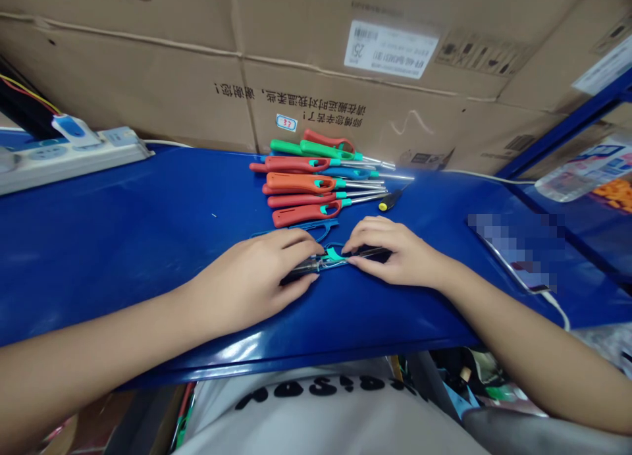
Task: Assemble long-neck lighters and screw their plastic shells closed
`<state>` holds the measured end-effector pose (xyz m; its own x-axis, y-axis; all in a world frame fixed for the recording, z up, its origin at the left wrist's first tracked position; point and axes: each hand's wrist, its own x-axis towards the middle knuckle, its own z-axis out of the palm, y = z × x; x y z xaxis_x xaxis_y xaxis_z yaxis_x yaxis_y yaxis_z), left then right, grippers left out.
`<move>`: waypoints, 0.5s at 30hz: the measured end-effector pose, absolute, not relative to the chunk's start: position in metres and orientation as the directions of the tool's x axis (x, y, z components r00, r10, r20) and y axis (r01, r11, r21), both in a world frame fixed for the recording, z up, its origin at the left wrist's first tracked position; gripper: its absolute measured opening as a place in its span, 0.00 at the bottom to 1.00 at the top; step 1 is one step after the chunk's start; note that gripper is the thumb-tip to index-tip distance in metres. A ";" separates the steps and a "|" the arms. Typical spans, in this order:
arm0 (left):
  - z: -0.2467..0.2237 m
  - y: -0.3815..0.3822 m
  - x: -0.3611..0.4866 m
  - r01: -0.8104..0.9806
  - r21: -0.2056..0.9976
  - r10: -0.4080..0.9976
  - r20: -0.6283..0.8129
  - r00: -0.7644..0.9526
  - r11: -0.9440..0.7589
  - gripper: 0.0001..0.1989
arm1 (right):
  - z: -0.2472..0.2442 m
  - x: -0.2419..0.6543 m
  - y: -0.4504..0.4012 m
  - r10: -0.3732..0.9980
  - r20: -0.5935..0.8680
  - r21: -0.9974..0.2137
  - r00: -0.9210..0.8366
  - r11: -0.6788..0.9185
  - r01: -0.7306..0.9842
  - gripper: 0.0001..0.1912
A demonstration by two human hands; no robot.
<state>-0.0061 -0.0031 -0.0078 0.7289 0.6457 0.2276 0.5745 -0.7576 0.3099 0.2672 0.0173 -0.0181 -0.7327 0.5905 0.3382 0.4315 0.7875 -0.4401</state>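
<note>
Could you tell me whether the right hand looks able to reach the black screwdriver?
Probably yes: the black screwdriver lies just beyond the right hand, with only blue table between them, though that hand is on the teal piece.

Upside-down Chinese thank-you lines on the cardboard carton (296,106), upper middle; "37" on a small sticker (286,123) below them; "25" on the white label (391,49), upper right.

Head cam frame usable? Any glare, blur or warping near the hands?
Head view: wide-angle warping bends the near edge of the glossy blue tabletop and stretches the forearms; white glare streaks that edge and blooms beside the metal nozzles of the red-handled lighters; left hand, right hand and teal plastic piece look sharp; a pixelated patch hides an object at right.
</note>
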 end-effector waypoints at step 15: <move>0.011 0.020 -0.033 0.759 -0.015 0.759 -0.039 0.650 -0.651 0.17 | -0.014 0.249 0.044 0.559 0.294 -0.167 -0.775 0.829 0.534 0.15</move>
<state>-0.0326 0.0200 0.0114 0.6505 0.7585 -0.0386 0.7587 -0.6513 -0.0147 0.2491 0.0437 -0.0139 -0.7753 0.5589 0.2943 0.5341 0.8288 -0.1669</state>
